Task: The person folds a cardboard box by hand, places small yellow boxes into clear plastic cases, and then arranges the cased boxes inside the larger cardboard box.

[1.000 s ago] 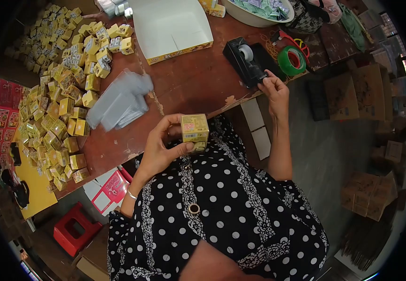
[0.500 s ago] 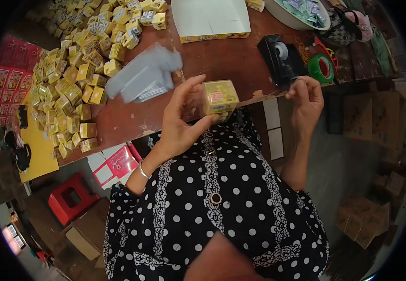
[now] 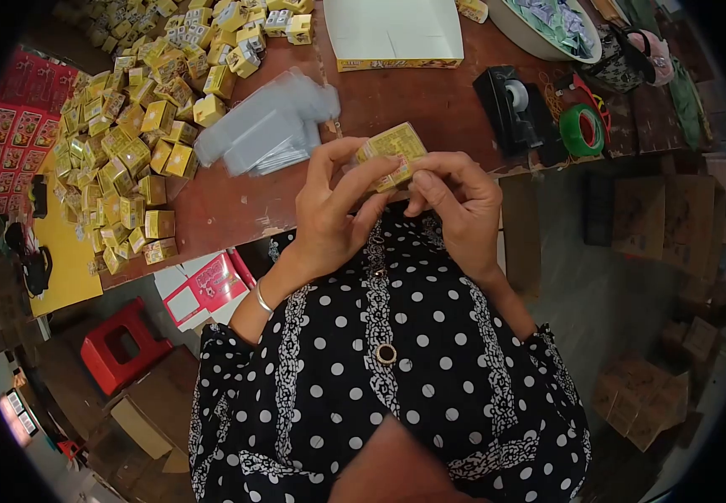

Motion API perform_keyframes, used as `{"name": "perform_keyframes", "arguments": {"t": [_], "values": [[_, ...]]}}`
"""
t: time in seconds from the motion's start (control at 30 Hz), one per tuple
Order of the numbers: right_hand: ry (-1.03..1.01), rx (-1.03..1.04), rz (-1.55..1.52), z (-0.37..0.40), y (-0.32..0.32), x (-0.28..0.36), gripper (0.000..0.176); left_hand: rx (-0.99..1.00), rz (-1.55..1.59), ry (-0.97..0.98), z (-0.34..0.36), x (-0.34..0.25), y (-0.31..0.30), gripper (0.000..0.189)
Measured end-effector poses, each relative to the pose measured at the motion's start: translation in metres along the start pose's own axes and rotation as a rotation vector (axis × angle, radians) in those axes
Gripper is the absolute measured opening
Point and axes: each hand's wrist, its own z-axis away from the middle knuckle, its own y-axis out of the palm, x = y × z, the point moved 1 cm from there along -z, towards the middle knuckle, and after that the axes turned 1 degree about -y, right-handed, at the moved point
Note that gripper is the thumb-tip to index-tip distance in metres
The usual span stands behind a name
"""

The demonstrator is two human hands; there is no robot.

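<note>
Red-brown wooden bench (image 3: 396,101), packing clutter; both hands on one box.
Left hand (image 3: 329,218) grip closed round small yellow printed cardboard box (image 3: 392,147), held over bench's near edge, by chest; right hand (image 3: 455,210) fingertips pinch its near end, grip closed on it too. Risk: uneven squeeze could dent box, or it slips & drops off edge. White bowl (image 3: 524,33) holds pale sachets; open white flat carton (image 3: 388,29): contents not visible.

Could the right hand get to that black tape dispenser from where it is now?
Probably yes: only bare table lies between the right hand, now on the yellow box, and the tape dispenser; it would have to let go first.
</note>
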Motion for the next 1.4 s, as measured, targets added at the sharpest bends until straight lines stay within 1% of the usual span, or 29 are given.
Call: {"name": "perform_keyframes", "arguments": {"t": [0.07, 0.2, 0.27, 0.3, 0.37, 0.4, 0.47, 0.5, 0.57, 0.6, 0.67, 0.7, 0.73, 0.77, 0.8, 0.83, 0.87, 0.9, 0.93, 0.97, 1.0, 1.03, 1.1, 1.13, 1.23, 1.27, 1.3, 1.37, 1.4], "values": [[-0.010, -0.032, 0.050, -0.001, 0.002, 0.000, 0.015, -0.015, -0.039, 0.054, 0.001, 0.002, 0.000, 0.050], [0.016, -0.111, 0.054, -0.004, 0.005, 0.000, 0.020, 0.004, -0.011, 0.000, 0.003, 0.002, -0.003, 0.050], [-0.218, -0.216, 0.254, -0.004, 0.002, -0.012, 0.028, 0.032, 0.006, -0.025, 0.003, 0.004, -0.004, 0.049], [-0.220, -0.215, 0.255, -0.009, -0.002, -0.016, 0.028, 0.030, 0.005, -0.024, 0.005, 0.004, -0.001, 0.049], [-0.847, -0.105, 0.722, -0.018, -0.011, -0.015, 0.034, 0.063, 0.448, -0.325, 0.011, 0.005, 0.008, 0.049], [-0.849, -0.106, 0.722, -0.021, -0.014, -0.013, 0.034, 0.063, 0.448, -0.323, 0.012, 0.005, 0.009, 0.049], [-0.848, 0.079, 0.766, -0.027, -0.017, -0.009, 0.039, 0.032, 0.631, -0.411, 0.014, 0.005, 0.012, 0.049], [-0.851, 0.080, 0.765, -0.030, -0.020, -0.010, 0.039, 0.030, 0.630, -0.409, 0.013, 0.005, 0.012, 0.049], [-0.809, 0.232, 0.699, -0.038, -0.024, -0.015, 0.042, 0.006, 0.702, -0.451, 0.013, 0.005, 0.011, 0.049], [-0.813, 0.234, 0.697, -0.039, -0.025, -0.019, 0.042, 0.003, 0.700, -0.448, 0.012, 0.007, 0.011, 0.049], [-0.483, 0.346, 0.423, -0.043, -0.029, -0.029, 0.060, 0.020, 0.462, -0.213, 0.009, 0.012, 0.008, 0.049], [-0.489, 0.349, 0.423, -0.044, -0.031, -0.025, 0.060, 0.016, 0.459, -0.207, 0.007, 0.010, 0.005, 0.049], [-0.369, 0.368, 0.345, -0.045, -0.033, -0.022, 0.065, 0.051, 0.322, -0.116, 0.005, 0.005, -0.001, 0.048], [-0.312, 0.379, 0.305, -0.047, -0.037, -0.021, 0.068, 0.085, 0.183, -0.024, 0.003, 0.002, -0.005, 0.047], [-0.255, 0.388, 0.266, -0.050, -0.042, -0.020, 0.071, 0.010, 0.193, 0.070, 0.004, 0.008, 0.000, 0.040], [-0.082, 0.433, 0.092, -0.054, -0.052, -0.021, 0.073, 0.007, 0.191, 0.073, 0.000, 0.011, -0.003, 0.040], [0.092, 0.475, -0.081, -0.060, -0.056, -0.020, 0.075, 0.036, 0.059, 0.242, -0.004, 0.014, -0.010, 0.036], [0.328, 0.397, -0.038, -0.064, -0.059, -0.018, 0.077, 0.068, -0.073, 0.410, -0.007, 0.015, -0.014, 0.033], [0.321, 0.394, -0.037, -0.070, -0.056, -0.013, 0.077, 0.084, -0.077, 0.472, -0.009, 0.015, -0.015, 0.030], [0.433, 0.428, -0.078, -0.077, -0.050, -0.008, 0.074, 0.085, -0.076, 0.481, -0.013, 0.014, -0.015, 0.030], [0.545, 0.462, -0.118, -0.083, -0.046, -0.006, 0.070, 0.112, -0.099, 0.552, -0.017, 0.012, -0.015, 0.030], [0.538, 0.461, -0.115, -0.091, -0.047, -0.008, 0.070, 0.138, -0.123, 0.622, -0.020, 0.010, -0.016, 0.030], [0.294, 0.726, 0.032, -0.107, -0.041, -0.007, 0.050, 0.124, -0.153, 0.645, -0.022, 0.009, -0.013, 0.029], [0.358, 0.702, 0.035, -0.111, -0.040, -0.001, 0.045, 0.129, -0.151, 0.650, -0.022, 0.011, -0.011, 0.029], [0.325, 0.702, 0.074, -0.140, -0.039, 0.021, 0.045, 0.133, -0.194, 0.678, -0.031, 0.031, -0.011, 0.028], [0.275, 0.675, 0.098, -0.159, -0.043, 0.025, 0.046, 0.103, -0.257, 0.599, -0.036, 0.039, -0.012, 0.027], [0.177, 0.606, 0.251, -0.180, -0.049, 0.028, 0.046, 0.073, -0.317, 0.516, -0.041, 0.045, -0.015, 0.027], [0.034, 0.451, 0.471, -0.222, -0.051, 0.028, 0.050, 0.114, -0.346, 0.485, -0.058, 0.057, -0.017, 0.025], [0.028, 0.458, 0.474, -0.241, -0.048, 0.020, 0.050, 0.198, -0.433, 0.405, -0.064, 0.067, -0.012, 0.028]]}}
